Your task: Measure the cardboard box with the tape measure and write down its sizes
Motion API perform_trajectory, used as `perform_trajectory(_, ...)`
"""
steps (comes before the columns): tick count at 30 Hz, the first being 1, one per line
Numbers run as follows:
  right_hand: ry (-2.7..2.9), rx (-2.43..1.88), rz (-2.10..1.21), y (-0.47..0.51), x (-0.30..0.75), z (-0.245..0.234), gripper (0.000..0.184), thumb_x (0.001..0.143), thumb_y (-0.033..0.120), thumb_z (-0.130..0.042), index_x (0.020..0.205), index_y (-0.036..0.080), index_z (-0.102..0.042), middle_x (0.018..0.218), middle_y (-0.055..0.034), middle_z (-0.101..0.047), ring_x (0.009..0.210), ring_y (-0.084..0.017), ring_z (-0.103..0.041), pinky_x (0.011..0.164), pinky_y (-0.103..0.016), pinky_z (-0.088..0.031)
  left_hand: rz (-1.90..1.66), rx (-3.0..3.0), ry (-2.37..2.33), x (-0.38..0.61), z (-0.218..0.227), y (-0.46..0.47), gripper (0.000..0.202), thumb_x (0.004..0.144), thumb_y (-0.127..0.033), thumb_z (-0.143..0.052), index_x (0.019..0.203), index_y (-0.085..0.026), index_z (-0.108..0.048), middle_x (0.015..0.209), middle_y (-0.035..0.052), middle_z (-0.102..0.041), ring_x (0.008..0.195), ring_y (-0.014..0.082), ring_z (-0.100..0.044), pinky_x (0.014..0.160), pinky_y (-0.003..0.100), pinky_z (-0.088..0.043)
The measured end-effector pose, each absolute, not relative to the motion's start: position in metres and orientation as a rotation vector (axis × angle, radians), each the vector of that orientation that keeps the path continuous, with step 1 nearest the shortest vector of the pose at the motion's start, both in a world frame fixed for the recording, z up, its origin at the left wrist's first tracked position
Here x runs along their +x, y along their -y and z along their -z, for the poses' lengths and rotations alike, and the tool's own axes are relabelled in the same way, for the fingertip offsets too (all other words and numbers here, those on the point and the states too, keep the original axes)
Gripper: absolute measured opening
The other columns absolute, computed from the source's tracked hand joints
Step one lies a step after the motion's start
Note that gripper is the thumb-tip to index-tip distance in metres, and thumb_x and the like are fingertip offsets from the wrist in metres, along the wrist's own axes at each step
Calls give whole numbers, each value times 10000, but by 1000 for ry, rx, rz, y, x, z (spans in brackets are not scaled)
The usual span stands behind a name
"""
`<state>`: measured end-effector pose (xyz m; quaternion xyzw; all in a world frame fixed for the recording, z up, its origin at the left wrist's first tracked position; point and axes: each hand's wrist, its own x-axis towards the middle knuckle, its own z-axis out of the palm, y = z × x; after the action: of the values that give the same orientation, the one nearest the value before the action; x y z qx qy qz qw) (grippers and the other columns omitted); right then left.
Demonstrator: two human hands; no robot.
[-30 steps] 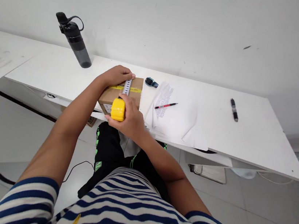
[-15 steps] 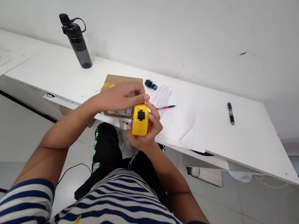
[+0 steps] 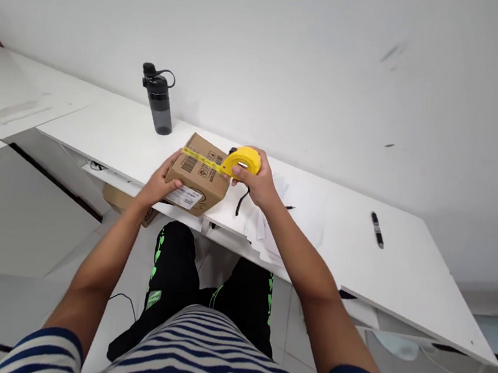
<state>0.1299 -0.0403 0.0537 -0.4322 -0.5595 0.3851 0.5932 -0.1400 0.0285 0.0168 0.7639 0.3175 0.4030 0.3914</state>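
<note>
A brown cardboard box (image 3: 198, 175) with printed marks and a white label sits tilted at the desk's front edge. My left hand (image 3: 160, 184) is closed on its left side, thumb on the front face. My right hand (image 3: 259, 179) grips a yellow tape measure (image 3: 248, 157) against the box's right top edge, its black strap hanging below. A yellow strip (image 3: 198, 156) crosses the box top towards the tape measure; whether it is all measuring blade or partly packing tape, I cannot tell.
On the white desk (image 3: 340, 223) stand a dark water bottle (image 3: 161, 107) at the left and, lying at the right, a black marker (image 3: 376, 229). Papers (image 3: 265, 234) lie under my right forearm, beside a pen tip (image 3: 290, 208). The wall (image 3: 292, 64) rises behind.
The tape measure has moved up and turned sideways against the box. My left hand has left it and taken the box's left side. The box has turned, and the view has shifted.
</note>
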Motion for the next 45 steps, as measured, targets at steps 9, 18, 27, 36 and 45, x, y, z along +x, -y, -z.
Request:
perform_trajectory(9,1620,-1082,-778,-20,83,-86,590,687,680,-774,994,265,-489,953,4,-644,869,-176,-636,767,-341,-553,-1334,1374,-654,-110,33,-16,920,828,-822,-496,1530,-241,-372,1547,160,-498,1398,343,-528,1181,498,-416)
perform_trajectory(18,1992,-1227,-404,-8,65,-79,617,774,635,-707,1218,274,-476,1135,-50,-663,949,-254,-645,884,-466,-529,-1474,1310,-655,-86,30,-10,653,932,-513,-586,1521,-349,-356,1566,70,-490,1452,285,-474,1178,456,-431)
perform_trajectory(27,2156,-1211,-340,3,85,-88,599,872,521,-605,1409,278,-496,1435,-79,-592,1209,-304,-610,1048,-512,-481,-1547,1423,-889,-86,18,0,431,956,-355,-514,1367,-272,-615,1479,45,-592,1412,274,-503,1225,451,-365)
perform_trajectory(36,2089,-1376,-274,54,143,-96,576,887,509,-632,1418,313,-521,1425,-66,-609,1238,-316,-608,1047,-523,-491,-1506,1655,-1033,-98,13,-6,406,968,-394,-475,1305,-256,-654,1397,61,-646,1320,275,-570,1156,456,-427)
perform_trajectory(45,1920,-1464,-303,92,180,-82,585,880,549,-642,1407,322,-530,1422,-71,-608,1221,-312,-616,1037,-521,-502,-1581,1683,-901,-99,18,-16,573,931,-648,-485,1293,-238,-656,1346,88,-665,1287,286,-596,1138,458,-452)
